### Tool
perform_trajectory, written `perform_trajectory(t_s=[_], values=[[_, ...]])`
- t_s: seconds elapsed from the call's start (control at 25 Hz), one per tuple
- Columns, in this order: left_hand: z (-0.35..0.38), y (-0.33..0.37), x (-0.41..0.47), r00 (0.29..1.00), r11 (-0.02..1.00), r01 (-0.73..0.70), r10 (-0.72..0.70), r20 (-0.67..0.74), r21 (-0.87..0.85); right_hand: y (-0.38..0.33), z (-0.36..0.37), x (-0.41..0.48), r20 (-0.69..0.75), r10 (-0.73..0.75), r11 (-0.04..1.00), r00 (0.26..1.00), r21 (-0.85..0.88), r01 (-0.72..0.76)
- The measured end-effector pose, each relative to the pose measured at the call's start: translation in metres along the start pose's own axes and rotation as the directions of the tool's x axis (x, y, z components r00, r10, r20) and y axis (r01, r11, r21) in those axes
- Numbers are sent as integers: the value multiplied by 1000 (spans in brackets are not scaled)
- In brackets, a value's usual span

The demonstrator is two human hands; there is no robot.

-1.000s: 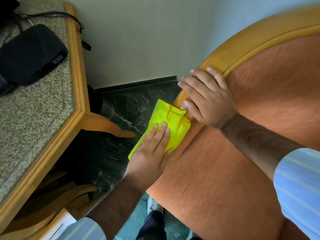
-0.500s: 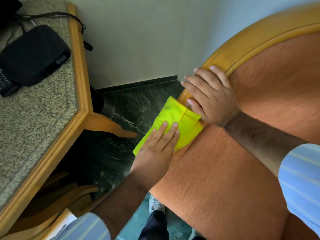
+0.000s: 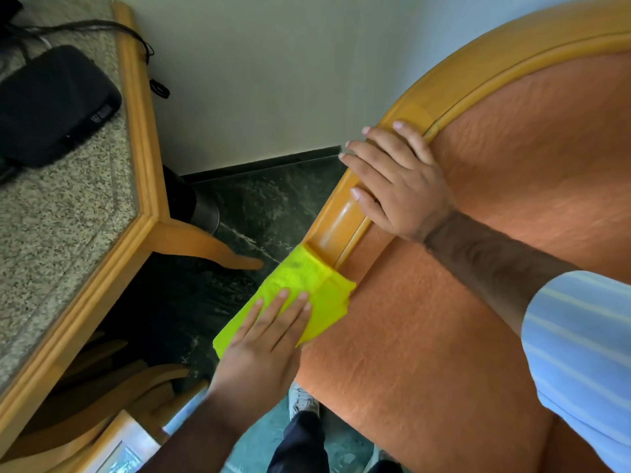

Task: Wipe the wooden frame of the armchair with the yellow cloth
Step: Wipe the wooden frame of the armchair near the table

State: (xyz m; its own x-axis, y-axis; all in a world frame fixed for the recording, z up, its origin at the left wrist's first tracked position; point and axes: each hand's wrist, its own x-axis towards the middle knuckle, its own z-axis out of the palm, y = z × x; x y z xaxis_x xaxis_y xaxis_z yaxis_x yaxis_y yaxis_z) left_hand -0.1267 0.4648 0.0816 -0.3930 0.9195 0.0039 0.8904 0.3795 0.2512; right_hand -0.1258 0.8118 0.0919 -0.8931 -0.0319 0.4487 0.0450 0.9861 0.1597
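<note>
The armchair's curved wooden frame (image 3: pixel 336 223) runs from the upper right down to the middle, bordering orange upholstery (image 3: pixel 426 336). A folded yellow cloth (image 3: pixel 300 278) lies draped over the frame's lower part. My left hand (image 3: pixel 269 339) presses flat on the cloth, fingers together and extended. My right hand (image 3: pixel 399 179) rests palm-down on the frame higher up, fingers spread over the wood, apart from the cloth. A bare stretch of wood shows between the two hands.
A wood-edged table with a speckled stone top (image 3: pixel 68 213) stands at left, carrying a black device (image 3: pixel 51 104) and cables. Its curved leg (image 3: pixel 211 250) reaches toward the chair. Dark green marble floor (image 3: pixel 259 206) and a white wall (image 3: pixel 256 80) lie behind.
My left hand has slid the cloth down along the frame, away from my right hand, uncovering wood between them. My right hand has stayed on the frame.
</note>
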Motion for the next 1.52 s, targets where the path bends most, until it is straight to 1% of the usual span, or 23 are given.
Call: perform_trajectory(t_s=[0.12,0.2,0.32,0.4,0.44,0.52,0.68,0.84,0.92,0.96,1.0,1.04,1.08,1.12,1.16,1.2,1.24,1.28,1.32,1.36,1.4,1.44,1.52], values=[[3,10,59,997,994,57,-61,-41,-93,-1,5,0,-19,-11,1000,1000,2,11],[7,7,60,997,991,56,-63,-52,-121,2,6,0,-17,-13,1000,1000,-14,12],[0,-1,-11,993,983,114,-114,13,-143,2,4,0,1,-22,1000,1000,-1,22],[-12,-4,-51,995,990,89,-84,48,-105,1,2,1,8,-7,1000,1000,9,7],[-16,-8,-55,996,994,73,-69,59,-77,0,2,1,6,-4,1000,1000,17,4],[-17,-7,-20,996,996,64,-60,65,-58,-1,3,0,1,3,1000,1000,22,-3],[-2,10,83,993,990,98,-104,-47,-105,0,6,0,0,-14,1000,1000,4,14],[13,13,85,988,990,117,-125,-93,-81,-2,0,0,33,-10,1000,999,-27,11],[11,16,84,989,989,139,-141,-45,-48,-4,-8,2,73,-7,1000,997,-14,8],[10,17,85,992,991,122,-123,-12,-44,-5,-14,5,115,-7,1000,993,7,6],[6,17,85,994,990,105,-105,6,-92,-6,-20,8,158,-1,999,987,46,-6],[2,15,82,994,974,109,-112,-3,-201,-8,-26,9,182,26,993,983,110,-47],[-4,10,78,983,925,153,-179,-46,-347,-10,-30,7,155,87,973,984,199,-117],[-9,3,72,943,838,241,-322,-86,-490,-16,-37,4,100,203,923,974,311,-225],[-13,-5,67,863,704,362,-501,-66,-611,-25,-44,-1,54,390,823,919,427,-374],[-17,-14,63,771,539,478,-636,37,-694,-38,-49,-8,87,595,660,799,514,-547],[-20,-21,61,693,387,591,-693,200,-708,-52,-53,-13,236,736,442,634,542,-715],[-22,-24,59,635,299,688,-689,349,-661,-66,-55,-17,444,765,221,466,498,-839],[-20,-27,58,603,278,745,-669,435,-606,-78,-52,-21,637,695,41,335,430,-902],[-17,-28,57,602,305,757,-668,437,-577,-89,-50,-23,751,606,-74,263,383,-921],[-18,-28,58,611,343,747,-691,386,-569,-95,-50,-23,787,563,-126,252,383,-915],[-21,-27,60,617,377,732,-719,319,-567,-97,-51,-23,776,568,-128,274,412,-902],[-32,-27,62,627,404,692,-747,221,-598,-95,-56,-18,714,624,-76,316,458,-886]])
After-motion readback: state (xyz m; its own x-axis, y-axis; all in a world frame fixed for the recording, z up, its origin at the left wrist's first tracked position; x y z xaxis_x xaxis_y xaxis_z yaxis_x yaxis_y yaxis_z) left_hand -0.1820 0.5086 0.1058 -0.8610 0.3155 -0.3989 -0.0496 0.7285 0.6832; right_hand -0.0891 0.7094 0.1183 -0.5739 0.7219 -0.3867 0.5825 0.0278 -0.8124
